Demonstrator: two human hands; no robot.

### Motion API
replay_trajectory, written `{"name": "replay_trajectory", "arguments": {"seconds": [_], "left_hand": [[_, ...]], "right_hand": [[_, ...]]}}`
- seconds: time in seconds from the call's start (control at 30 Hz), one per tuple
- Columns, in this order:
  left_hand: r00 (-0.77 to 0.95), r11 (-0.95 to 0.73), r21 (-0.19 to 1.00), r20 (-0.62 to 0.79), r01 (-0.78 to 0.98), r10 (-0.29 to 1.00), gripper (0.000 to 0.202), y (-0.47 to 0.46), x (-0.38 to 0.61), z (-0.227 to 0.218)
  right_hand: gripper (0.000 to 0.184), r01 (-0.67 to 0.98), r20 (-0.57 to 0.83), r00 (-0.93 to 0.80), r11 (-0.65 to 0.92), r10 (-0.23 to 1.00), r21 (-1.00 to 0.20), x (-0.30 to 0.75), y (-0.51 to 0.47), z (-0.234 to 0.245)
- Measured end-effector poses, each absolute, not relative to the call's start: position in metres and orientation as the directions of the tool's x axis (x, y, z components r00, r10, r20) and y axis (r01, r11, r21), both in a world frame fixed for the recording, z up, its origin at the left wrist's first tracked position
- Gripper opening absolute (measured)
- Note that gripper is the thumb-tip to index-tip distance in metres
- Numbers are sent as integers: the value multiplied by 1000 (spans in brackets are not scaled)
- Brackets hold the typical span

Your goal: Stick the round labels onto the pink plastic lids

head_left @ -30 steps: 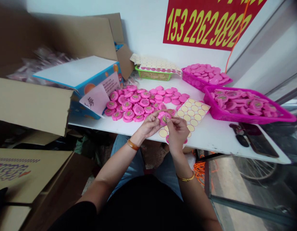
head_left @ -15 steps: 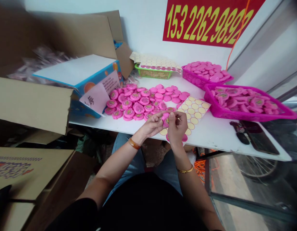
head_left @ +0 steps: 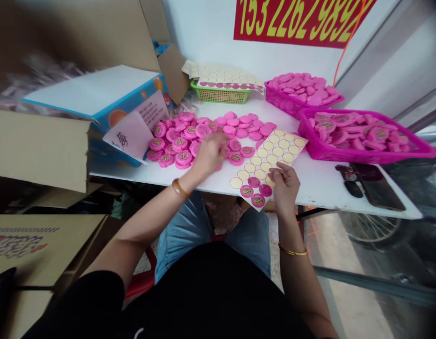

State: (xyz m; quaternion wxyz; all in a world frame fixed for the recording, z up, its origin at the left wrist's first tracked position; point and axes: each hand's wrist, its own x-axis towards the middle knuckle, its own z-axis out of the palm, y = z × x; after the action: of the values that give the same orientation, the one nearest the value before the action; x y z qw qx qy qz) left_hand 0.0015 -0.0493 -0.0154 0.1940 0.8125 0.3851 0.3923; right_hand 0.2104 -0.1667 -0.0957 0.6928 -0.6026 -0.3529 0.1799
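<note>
My left hand (head_left: 211, 153) is over the front of a pile of pink round plastic cases (head_left: 182, 157), its curled fingers smeared by motion. Whether a case is in those fingers cannot be made out. Many of the cases carry a round printed label. My right hand (head_left: 286, 186) hovers at the right edge of a sticker sheet (head_left: 262, 165), fingers loosely bent and apart, with nothing visible in them. Pale empty circles cover most of the sheet; a few pink round stickers (head_left: 258, 200) are at its near corner, which juts past the table edge.
Two magenta baskets of pink cases (head_left: 345, 155) stand at the right. A green basket (head_left: 221, 96) with more sticker sheets is at the back. A blue printed box (head_left: 133, 113) and cardboard boxes (head_left: 41, 146) crowd the left. A phone (head_left: 383, 190) lies at the right front.
My hands have parted. The left moved away leftward to the pile from where both held a pink case; the right moved right and down by the sheet. The view tilted down slightly.
</note>
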Motion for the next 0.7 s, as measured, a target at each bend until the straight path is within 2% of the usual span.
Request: {"name": "replay_trajectory", "arguments": {"seconds": [0.03, 0.1, 0.17, 0.2, 0.23, 0.27, 0.33, 0.4, 0.57, 0.7], "left_hand": [[445, -573, 659, 377, 488, 812, 16, -73, 3, -23], [602, -416, 749, 29, 516, 798, 29, -117, 1, -44], [698, -195, 860, -229, 472, 679, 41, -148, -1, -67], [733, -39, 925, -273, 377, 623, 41, -158, 0, -78], [734, 147, 960, -277, 238, 620, 42, -164, 3, -87], [716, 317, 944, -284, 93, 638, 46, -169, 7, -94], [630, 505, 854, -326, -123, 705, 48, -172, 20, -99], [574, 544, 813, -348, -209, 741, 42, -172, 34, -93], [628, 591, 737, -296, -330, 720, 39, -152, 55, -62], [515, 465, 829, -264, -312, 816, 38, -130, 69, -54]], "right_hand": [[33, 212, 278, 665, 182, 693, -960, 211, -169, -98], [38, 316, 309, 612, 133, 728, -939, 210, -177, -103], [38, 443, 346, 539, 91, 768, -892, 207, -186, -104], [36, 508, 363, 496, 75, 789, -858, 205, -191, -104], [33, 569, 378, 455, 64, 806, -820, 203, -196, -103], [30, 618, 391, 420, 58, 819, -784, 201, -201, -102], [28, 661, 405, 387, 57, 829, -748, 197, -210, -98], [28, 626, 384, 397, 60, 834, -778, 196, -217, -95], [26, 494, 322, 425, 81, 846, -865, 203, -222, -92], [27, 437, 338, 469, 119, 816, -892, 206, -215, -91]]}}
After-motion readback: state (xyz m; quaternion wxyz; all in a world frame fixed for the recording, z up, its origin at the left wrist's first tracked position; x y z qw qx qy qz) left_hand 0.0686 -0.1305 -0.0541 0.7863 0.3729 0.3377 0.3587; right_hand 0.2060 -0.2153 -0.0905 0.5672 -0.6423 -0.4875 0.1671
